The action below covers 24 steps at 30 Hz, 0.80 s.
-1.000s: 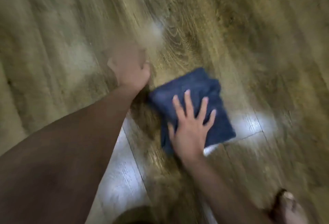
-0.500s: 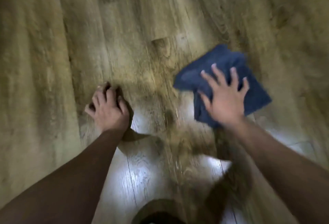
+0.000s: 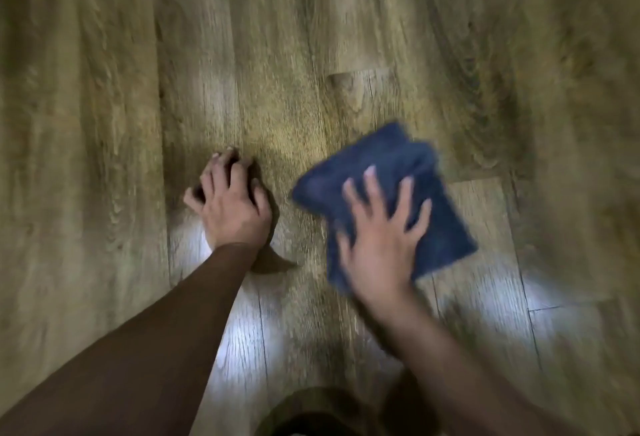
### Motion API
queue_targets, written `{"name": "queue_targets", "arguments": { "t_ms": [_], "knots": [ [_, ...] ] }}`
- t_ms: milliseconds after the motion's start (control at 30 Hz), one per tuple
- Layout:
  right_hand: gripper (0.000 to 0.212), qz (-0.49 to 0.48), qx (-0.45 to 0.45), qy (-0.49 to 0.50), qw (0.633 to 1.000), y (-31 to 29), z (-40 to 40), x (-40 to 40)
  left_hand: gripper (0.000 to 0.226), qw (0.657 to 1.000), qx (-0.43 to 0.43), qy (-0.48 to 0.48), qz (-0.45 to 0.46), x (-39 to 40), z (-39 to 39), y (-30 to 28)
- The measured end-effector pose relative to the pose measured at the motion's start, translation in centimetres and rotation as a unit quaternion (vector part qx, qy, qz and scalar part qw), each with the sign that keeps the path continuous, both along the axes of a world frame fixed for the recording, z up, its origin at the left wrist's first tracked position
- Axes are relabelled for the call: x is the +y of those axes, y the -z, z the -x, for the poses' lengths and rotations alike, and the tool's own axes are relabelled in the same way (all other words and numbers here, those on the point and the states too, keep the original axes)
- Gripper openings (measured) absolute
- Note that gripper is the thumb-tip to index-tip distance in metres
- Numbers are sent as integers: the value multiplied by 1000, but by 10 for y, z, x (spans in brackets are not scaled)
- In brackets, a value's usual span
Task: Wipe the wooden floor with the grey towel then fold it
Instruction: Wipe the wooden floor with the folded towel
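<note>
Wiping step in hand, by the look of it. Folding not yet begun as a last step, though the towel already looks doubled over into a small pad.

Grey towel [image 3: 384,200] right of the middle of the frame, flat on the wooden floor [image 3: 104,124]. Looks dark blue-grey here, soft and a bit blurry. One corner pointing up toward the middle of the frame, another toward the right edge.

Right hand [image 3: 381,227] on top of the towel, lower middle-right of the frame. Fingers [image 3: 370,176] spread wide and mostly straight, palm down, pressing the cloth onto the boards. No pinching, no curling round the cloth.

Left hand [image 3: 232,203] just left of the middle, on bare floor, near the towel but apart from it. Fingers bent, tips on the wood, holding nothing. Probably propping up the body.

Bright shiny patches [image 3: 235,331] on the boards near the bottom of the frame; wet or just light, cannot tell.

Next move, at a guess: more pushing and pulling of the towel over the boards, with a firm flat palm so the cloth slides and does not bunch up. Later, both hands needed: corners pinched, edges lined up, one half laid neatly over the other.
</note>
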State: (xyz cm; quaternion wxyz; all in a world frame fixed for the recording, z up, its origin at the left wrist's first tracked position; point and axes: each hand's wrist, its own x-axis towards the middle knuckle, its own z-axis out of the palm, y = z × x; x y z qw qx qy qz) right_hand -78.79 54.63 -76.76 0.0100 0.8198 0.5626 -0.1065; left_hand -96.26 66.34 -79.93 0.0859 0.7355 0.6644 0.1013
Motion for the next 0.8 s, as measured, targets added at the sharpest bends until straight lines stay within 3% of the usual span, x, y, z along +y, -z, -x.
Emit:
{"name": "queue_targets", "arguments": {
  "t_ms": [133,233,333,433,633,800],
  "knots": [
    [72,26,34,-145,989,3,89,-88,39,1000,-7,-1,-5,0,1,2],
    [63,20,32,-198,979,8,83,-95,37,1000,-11,5,-13,-1,3,4],
    [68,18,25,-220,975,11,48,-59,38,1000,-17,-1,-17,-1,3,5],
    [72,-8,-4,-173,985,11,-1,8,36,1000,-21,-4,-23,0,3,5],
    [59,-24,24,42,999,9,-106,174,34,1000,-15,-7,-15,0,3,5],
    [58,-32,38,63,997,6,-113,194,34,1000,-9,-8,-7,1,4,4]
  ]
}}
